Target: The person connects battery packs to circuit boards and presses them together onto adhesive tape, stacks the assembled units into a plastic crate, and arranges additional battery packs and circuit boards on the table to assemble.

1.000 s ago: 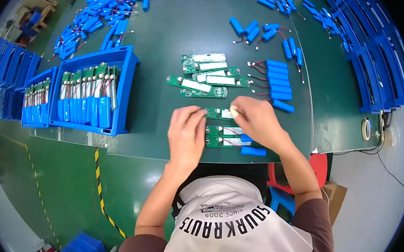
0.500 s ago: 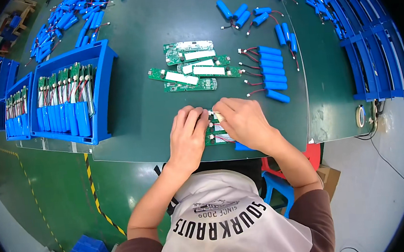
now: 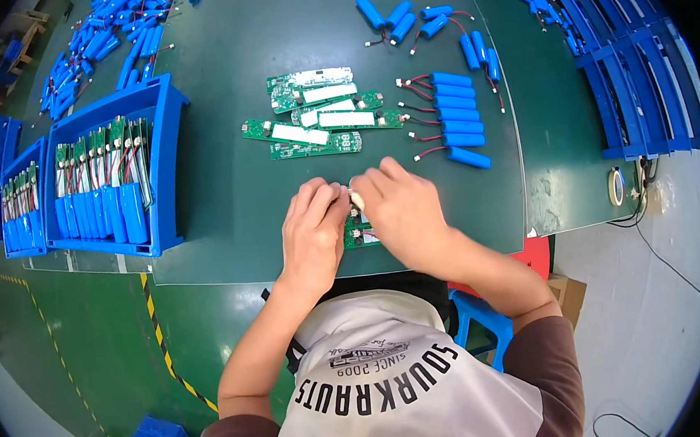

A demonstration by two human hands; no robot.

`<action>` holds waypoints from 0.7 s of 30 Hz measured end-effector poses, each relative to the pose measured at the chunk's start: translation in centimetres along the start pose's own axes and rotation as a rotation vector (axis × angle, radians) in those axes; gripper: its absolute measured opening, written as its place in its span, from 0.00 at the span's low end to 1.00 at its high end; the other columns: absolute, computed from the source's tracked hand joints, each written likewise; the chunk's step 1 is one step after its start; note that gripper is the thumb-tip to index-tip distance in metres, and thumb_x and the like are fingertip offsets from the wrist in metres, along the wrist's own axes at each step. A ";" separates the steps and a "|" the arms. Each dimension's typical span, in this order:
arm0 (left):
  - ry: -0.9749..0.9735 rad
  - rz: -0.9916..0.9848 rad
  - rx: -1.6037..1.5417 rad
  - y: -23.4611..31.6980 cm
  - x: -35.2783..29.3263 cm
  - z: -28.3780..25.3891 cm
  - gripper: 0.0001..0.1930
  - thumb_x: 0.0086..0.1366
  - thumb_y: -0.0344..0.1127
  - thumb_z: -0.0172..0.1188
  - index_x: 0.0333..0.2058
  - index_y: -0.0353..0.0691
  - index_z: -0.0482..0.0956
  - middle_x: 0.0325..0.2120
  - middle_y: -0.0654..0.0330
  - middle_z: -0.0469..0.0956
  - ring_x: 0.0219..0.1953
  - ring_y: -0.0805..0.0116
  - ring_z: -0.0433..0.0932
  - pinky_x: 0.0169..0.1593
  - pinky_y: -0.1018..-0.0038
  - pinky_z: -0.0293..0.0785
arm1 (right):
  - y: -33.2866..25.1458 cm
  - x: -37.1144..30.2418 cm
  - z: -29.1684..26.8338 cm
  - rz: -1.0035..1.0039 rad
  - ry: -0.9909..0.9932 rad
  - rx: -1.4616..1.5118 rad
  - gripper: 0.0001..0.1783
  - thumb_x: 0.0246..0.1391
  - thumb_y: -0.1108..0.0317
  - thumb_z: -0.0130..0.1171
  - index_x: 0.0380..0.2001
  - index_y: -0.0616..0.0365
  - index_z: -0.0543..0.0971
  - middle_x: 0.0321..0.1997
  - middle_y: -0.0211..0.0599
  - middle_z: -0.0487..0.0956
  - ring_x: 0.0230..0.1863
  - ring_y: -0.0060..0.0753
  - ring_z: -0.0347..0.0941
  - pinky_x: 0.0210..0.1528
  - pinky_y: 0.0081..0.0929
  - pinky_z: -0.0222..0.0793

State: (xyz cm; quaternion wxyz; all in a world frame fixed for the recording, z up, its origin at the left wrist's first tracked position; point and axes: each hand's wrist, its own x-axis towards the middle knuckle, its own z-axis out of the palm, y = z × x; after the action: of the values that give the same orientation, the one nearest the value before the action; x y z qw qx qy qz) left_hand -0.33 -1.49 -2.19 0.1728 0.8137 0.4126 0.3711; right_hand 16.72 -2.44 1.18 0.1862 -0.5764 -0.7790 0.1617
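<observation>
My left hand [image 3: 312, 232] and my right hand [image 3: 400, 207] meet over a green circuit board [image 3: 357, 236] at the near edge of the green table [image 3: 231, 195]. Both pinch a small white piece [image 3: 356, 198] between their fingertips, just above the board. Most of the board is hidden under my hands. A loose pile of green circuit boards with white strips [image 3: 316, 121] lies just beyond. To its right, a column of blue cylindrical battery cells with red and black leads [image 3: 457, 115] lies in a row.
A blue tray [image 3: 163, 160] holding finished cell-and-board packs stands at the left, with a second one [image 3: 28, 205] beside it. More loose blue cells [image 3: 102, 44] lie at the back left and back right. Empty blue trays [image 3: 645, 68] are stacked on the right. A tape roll [image 3: 616, 187] sits at the table's right edge.
My head has moved in, so the table looks nearer. My hands have drawn together from being apart over the boards and now both pinch the white piece.
</observation>
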 end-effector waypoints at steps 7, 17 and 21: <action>0.073 -0.127 -0.077 -2.9 2.9 -3.0 0.09 0.59 0.21 0.62 0.40 0.34 0.82 0.44 0.54 0.79 0.48 0.51 0.76 0.50 0.61 0.75 | 3.9 -0.5 -6.9 0.126 0.162 0.093 0.16 0.51 0.79 0.60 0.45 0.60 0.79 0.38 0.46 0.79 0.43 0.49 0.75 0.44 0.43 0.72; -0.061 -0.161 0.100 -7.6 5.7 -6.4 0.11 0.60 0.21 0.64 0.42 0.33 0.79 0.43 0.55 0.79 0.46 0.56 0.77 0.51 0.64 0.72 | 7.8 -0.4 -4.6 -0.150 0.131 -0.320 0.11 0.48 0.76 0.64 0.37 0.59 0.79 0.40 0.35 0.74 0.47 0.42 0.68 0.51 0.37 0.66; -0.023 -0.289 -0.276 -7.9 4.6 -6.6 0.06 0.60 0.17 0.63 0.36 0.31 0.82 0.33 0.56 0.80 0.33 0.69 0.81 0.40 0.74 0.76 | 8.0 -0.4 -4.3 -0.074 0.219 -0.098 0.11 0.53 0.79 0.62 0.40 0.61 0.77 0.38 0.37 0.74 0.43 0.42 0.71 0.49 0.35 0.68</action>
State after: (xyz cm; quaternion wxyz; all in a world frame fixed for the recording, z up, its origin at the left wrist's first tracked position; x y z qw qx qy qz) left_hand -7.81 6.76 -0.31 0.3390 0.7188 0.4681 0.3864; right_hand 25.59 -0.44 1.23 0.2476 -0.5699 -0.7817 0.0528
